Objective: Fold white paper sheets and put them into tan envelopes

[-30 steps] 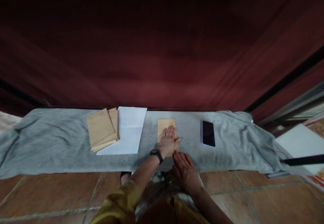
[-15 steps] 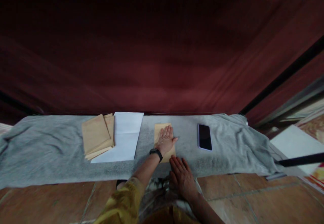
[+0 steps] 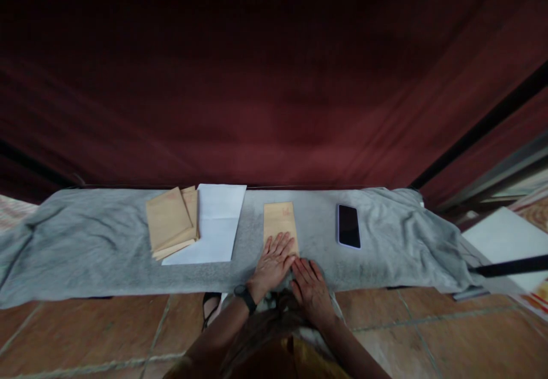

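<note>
A tan paper envelope [image 3: 278, 216] with a faint reddish mark near its top right lies flat on the grey cloth in front of me. My left hand [image 3: 274, 260], with a dark band at the wrist, rests flat over its lower part, fingers stretched out. Beside it, my right hand [image 3: 311, 290] lies with fingers extended, its fingertips at the envelope's lower right corner. Both hands grip nothing. The envelope's lower edge is mostly hidden under the left hand.
Grey cloth [image 3: 107, 276] covers the long narrow surface. To the left, several tan envelopes [image 3: 169, 216] are piled partly over white paper [image 3: 218, 219]. A phone [image 3: 349, 226] lies to the right. Dark red fabric [image 3: 274, 111] hangs behind; tiled floor [image 3: 385, 310] shows below.
My left hand has slid down the envelope toward me, uncovering its upper part and the reddish mark. My right hand stays near the lower right corner. The view has shifted slightly.
</note>
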Available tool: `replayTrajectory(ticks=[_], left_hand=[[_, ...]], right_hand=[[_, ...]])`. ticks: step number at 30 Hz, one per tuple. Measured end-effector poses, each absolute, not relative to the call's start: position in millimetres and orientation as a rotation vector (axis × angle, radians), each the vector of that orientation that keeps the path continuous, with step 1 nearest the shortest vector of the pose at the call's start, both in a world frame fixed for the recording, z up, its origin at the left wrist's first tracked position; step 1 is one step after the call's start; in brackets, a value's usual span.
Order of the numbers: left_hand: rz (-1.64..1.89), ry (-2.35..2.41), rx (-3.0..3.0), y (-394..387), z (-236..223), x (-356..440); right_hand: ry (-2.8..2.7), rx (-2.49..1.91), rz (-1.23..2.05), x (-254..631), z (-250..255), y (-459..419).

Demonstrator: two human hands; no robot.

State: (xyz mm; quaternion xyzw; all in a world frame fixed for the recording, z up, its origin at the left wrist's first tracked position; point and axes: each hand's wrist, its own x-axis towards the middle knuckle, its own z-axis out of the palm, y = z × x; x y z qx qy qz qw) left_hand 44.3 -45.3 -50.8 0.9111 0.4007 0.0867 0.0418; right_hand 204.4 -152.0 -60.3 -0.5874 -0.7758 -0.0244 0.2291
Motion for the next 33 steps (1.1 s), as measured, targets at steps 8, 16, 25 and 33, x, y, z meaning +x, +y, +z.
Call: replayTrajectory(ticks=[8,16,25,33], left_hand=[[0.312,1.411,2.759,-82,-49,26],[0.488,1.642,2.722,-94,-55,16],[0.450,1.323,2.797,-111,-46,28],[0.396,1.257,2.843,-112,-53,18]], right_hand=[[-2.148,-1.610,-0.080,205,-61,-152],[-2.103,-1.602,-0.098,211,-65,-156],[-2.207,-1.555,-0.076,202,-59,-157],[-2.213,-1.595,-0.072,201,-60,-161]])
